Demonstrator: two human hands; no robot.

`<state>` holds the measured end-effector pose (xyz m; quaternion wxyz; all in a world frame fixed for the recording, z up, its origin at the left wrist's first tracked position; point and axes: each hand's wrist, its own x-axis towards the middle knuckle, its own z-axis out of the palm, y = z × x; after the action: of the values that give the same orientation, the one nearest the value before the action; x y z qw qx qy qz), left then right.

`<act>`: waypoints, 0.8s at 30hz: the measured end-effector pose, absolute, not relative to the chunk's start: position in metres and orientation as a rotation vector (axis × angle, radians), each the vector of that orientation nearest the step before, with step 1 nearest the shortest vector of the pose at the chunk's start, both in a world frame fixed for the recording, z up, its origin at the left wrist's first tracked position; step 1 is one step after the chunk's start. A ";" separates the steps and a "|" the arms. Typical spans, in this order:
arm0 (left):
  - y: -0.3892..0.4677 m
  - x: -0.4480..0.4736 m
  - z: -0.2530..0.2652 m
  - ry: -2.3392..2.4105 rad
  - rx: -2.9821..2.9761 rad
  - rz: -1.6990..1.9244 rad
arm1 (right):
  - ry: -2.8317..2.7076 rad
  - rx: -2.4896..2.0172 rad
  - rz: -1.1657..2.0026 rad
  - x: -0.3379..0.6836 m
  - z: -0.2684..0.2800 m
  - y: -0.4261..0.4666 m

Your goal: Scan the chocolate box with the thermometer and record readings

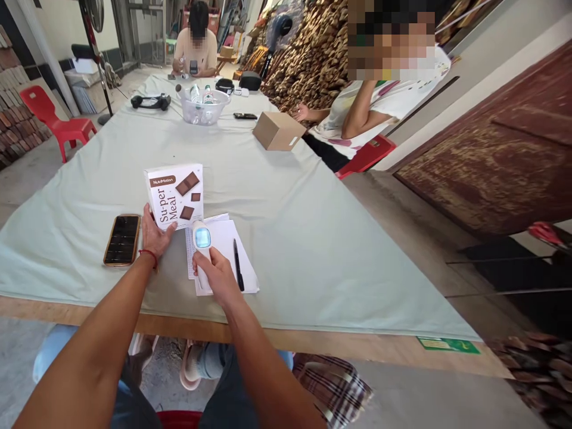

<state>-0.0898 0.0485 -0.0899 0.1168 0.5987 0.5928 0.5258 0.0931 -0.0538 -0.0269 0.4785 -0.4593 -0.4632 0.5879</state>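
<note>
White box [179,193] gripped near lower edge by left fingers [147,213]; right fingers [217,256] wrapped around white handheld device [202,238].

A white box [176,199] shows chocolate pieces and sideways lettering. Just at its near right, a white handheld device [202,250] has its blue screen [202,238] lit.

The table [357,344] spans the lower and central frame; its wooden edge is exposed along the bottom and bears a green label [448,345] at lower right. A pale green cloth [335,256] covers the top, with wrinkles visible. Directly on the cloth are a phone [121,240] at left, paper [226,235] left of centre, a carton [274,131] at upper centre, and a basin [187,112] and black case [250,81] above.
</note>
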 end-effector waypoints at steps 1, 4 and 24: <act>0.049 -0.090 -0.090 1.757 1.771 1.532 | -1.093 -1.101 1.451 0.096 -0.027 -0.062; 0.050 -0.089 -0.088 1.815 1.831 1.462 | -0.993 -1.088 1.429 0.103 -0.028 -0.084; 0.058 -0.096 -0.083 2.151 1.710 1.149 | -0.830 -1.099 1.188 0.133 -0.006 -0.136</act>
<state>-0.0962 0.0581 -0.0825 0.0814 0.5722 0.7199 0.3843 0.1332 -0.1365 -0.0056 0.6140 -0.4769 -0.3601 0.5156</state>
